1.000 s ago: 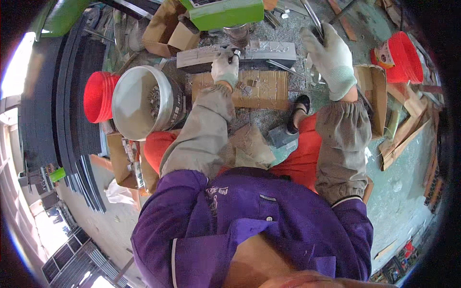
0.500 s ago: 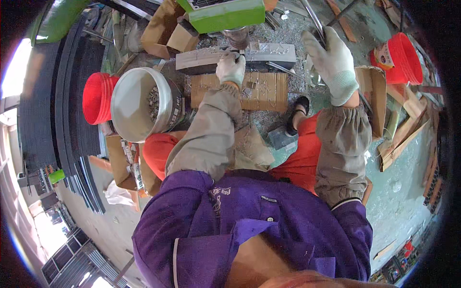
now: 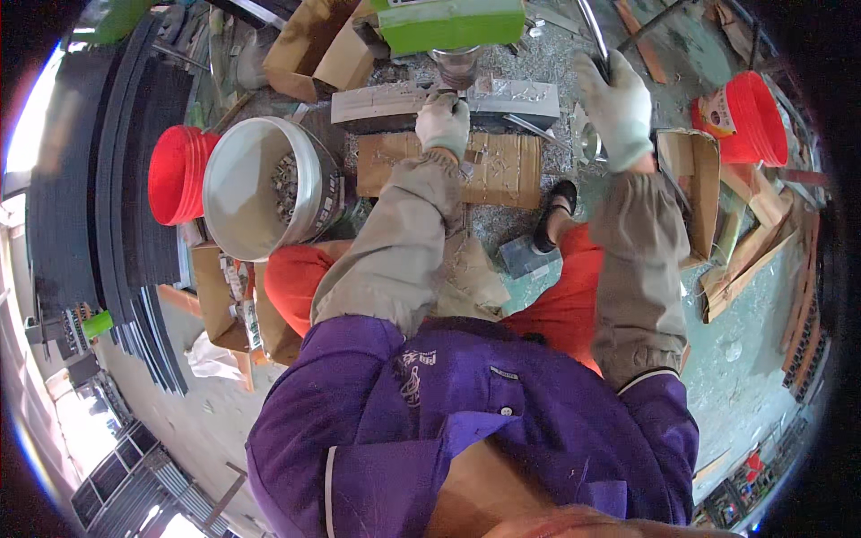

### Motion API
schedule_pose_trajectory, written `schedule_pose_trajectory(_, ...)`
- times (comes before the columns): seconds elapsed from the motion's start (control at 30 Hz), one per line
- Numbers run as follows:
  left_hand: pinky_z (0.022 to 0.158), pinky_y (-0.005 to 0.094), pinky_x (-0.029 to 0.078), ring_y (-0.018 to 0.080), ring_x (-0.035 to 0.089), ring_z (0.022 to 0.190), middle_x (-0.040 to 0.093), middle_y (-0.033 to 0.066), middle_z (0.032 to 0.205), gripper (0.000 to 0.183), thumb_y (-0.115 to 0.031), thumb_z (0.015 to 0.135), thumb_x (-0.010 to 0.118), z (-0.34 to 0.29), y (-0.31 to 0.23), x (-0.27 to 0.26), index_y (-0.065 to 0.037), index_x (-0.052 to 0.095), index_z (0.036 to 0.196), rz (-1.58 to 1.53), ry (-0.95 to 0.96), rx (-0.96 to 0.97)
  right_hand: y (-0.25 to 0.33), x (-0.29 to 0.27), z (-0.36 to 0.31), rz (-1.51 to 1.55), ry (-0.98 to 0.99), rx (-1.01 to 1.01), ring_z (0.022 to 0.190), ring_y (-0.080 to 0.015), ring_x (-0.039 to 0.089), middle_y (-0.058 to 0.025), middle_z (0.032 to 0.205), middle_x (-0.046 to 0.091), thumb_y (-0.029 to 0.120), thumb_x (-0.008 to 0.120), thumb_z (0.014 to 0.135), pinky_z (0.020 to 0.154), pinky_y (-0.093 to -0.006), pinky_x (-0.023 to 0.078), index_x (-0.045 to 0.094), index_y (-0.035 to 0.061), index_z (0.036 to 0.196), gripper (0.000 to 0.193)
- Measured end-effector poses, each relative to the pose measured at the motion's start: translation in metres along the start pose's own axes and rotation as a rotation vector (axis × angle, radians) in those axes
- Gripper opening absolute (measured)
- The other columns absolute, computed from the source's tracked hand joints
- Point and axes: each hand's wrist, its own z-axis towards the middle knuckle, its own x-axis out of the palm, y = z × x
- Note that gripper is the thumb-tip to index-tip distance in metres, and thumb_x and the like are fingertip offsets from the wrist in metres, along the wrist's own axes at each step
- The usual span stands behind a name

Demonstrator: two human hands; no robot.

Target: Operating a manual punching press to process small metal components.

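My left hand [image 3: 443,124], in a pale work glove, is closed at the front of a grey metal block [image 3: 381,106]. Its fingers curl round something small and dark that I cannot make out, just below the round spindle end [image 3: 456,67] of a green machine [image 3: 448,29]. On the right, my gloved right hand [image 3: 621,106] is raised and wrapped round the dark grip of a metal lever [image 3: 589,25], which slants up out of view. Shiny metal shavings lie on the block and around it. A thin metal rod [image 3: 536,131] rests at the block's right end.
A flat cardboard piece [image 3: 507,170] with shavings lies before the block. Left stand a white bucket [image 3: 242,242] holding small metal pieces and a red bucket [image 3: 170,179]. Right are an open carton [image 3: 708,193] and another red bucket [image 3: 762,117]. Dark long profiles [image 3: 72,197] stack far left.
The view has shifted slightly. My left hand sits a little farther right, and my right hand is slightly higher, still on the lever. Both grips look the same.
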Motion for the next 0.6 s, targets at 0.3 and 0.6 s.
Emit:
schedule_pose_trajectory(0.3, 0.075, 0.0426, 0.048, 0.0353, 0.06, 0.084, 0.063, 0.0167, 0.09, 0.026, -0.029, 0.074, 0.056, 0.003, 0.0, -0.005, -0.007, 0.066, 0.084, -0.02, 0.03, -0.021, -0.014, 0.042, 0.025, 0.088, -0.246, -0.058, 0.079, -0.0355, 0.062, -0.0156, 0.077, 0.064, 0.048, 0.053, 0.078, 0.071, -0.0397, 0.048, 0.062, 0.0104, 0.091, 0.041)
schedule_pose_trajectory(0.6, 0.073, 0.0435, 0.048, 0.0341, 0.06, 0.083, 0.062, 0.0149, 0.087, 0.02, -0.025, 0.074, 0.055, 0.003, -0.008, -0.004, -0.008, 0.064, 0.08, -0.024, 0.027, -0.051, -0.009, 0.021, 0.015, -0.039, -0.082, -0.006, 0.068, -0.0249, 0.061, -0.0121, 0.074, 0.063, 0.039, 0.058, 0.081, 0.065, -0.0335, 0.046, 0.059, 0.0051, 0.093, 0.036)
